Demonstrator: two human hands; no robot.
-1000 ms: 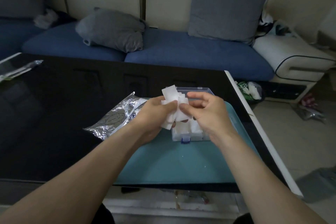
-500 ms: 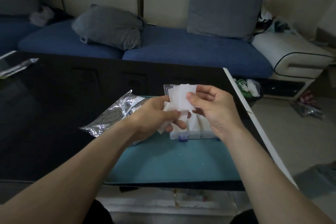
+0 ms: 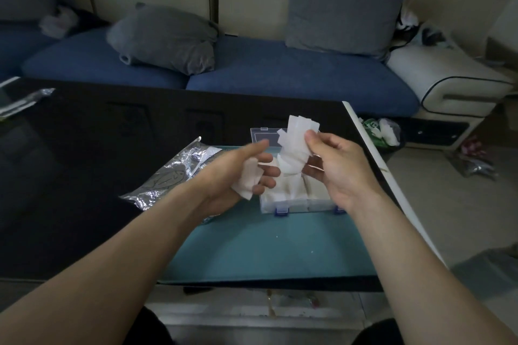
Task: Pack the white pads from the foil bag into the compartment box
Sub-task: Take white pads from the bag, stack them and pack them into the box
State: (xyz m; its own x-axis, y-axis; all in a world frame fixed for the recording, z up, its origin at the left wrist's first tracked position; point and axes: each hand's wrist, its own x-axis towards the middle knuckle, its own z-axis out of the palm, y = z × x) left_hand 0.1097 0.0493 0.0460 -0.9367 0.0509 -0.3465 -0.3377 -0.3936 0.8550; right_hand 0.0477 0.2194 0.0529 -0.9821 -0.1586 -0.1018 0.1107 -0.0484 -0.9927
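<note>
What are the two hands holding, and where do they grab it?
The right hand pinches a fanned bunch of white pads at its right edge. The left hand holds a few more pads against its palm under curled fingers.

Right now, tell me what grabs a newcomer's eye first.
The fan of white pads pinched in the right hand, raised above the clear compartment box on the teal mat. Next, the left hand holding more pads, with the crinkled foil bag lying left of it.
</note>
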